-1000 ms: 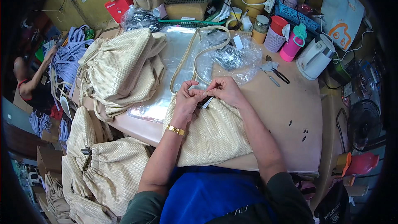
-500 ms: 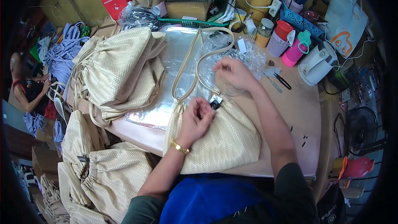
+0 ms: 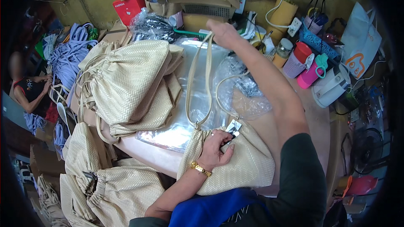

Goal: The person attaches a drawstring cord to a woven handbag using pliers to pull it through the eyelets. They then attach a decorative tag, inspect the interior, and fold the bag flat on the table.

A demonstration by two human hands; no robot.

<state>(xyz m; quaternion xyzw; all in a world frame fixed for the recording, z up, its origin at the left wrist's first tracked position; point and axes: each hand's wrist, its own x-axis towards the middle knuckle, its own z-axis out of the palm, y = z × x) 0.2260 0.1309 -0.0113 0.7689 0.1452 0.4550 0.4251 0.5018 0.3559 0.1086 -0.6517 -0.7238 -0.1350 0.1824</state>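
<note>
A cream woven drawstring bag (image 3: 248,164) lies in front of me at the table's near edge. My left hand (image 3: 214,150) rests on its gathered mouth, fingers curled over the fabric and thumb to the side. Beside these fingertips are a black piece and a white tag (image 3: 234,126). The bag's beige strap (image 3: 192,86) loops away across clear plastic sheets (image 3: 168,136). My right hand (image 3: 227,35) is stretched to the back of the table, above the top of the strap loop. Its fingertips are too unclear to show whether they grip anything.
Stacked cream bags (image 3: 130,75) stand left of the plastic; more bags (image 3: 122,185) lie lower left. A crumpled clear bag (image 3: 252,101) lies under my right forearm. Jars, cups and a white kettle (image 3: 330,86) line the right back. A person (image 3: 31,90) sits far left.
My right hand has moved from above the crumpled clear bag to the back of the table. My left hand stays at the bag's mouth, its thumb now farther out. The view has shifted.
</note>
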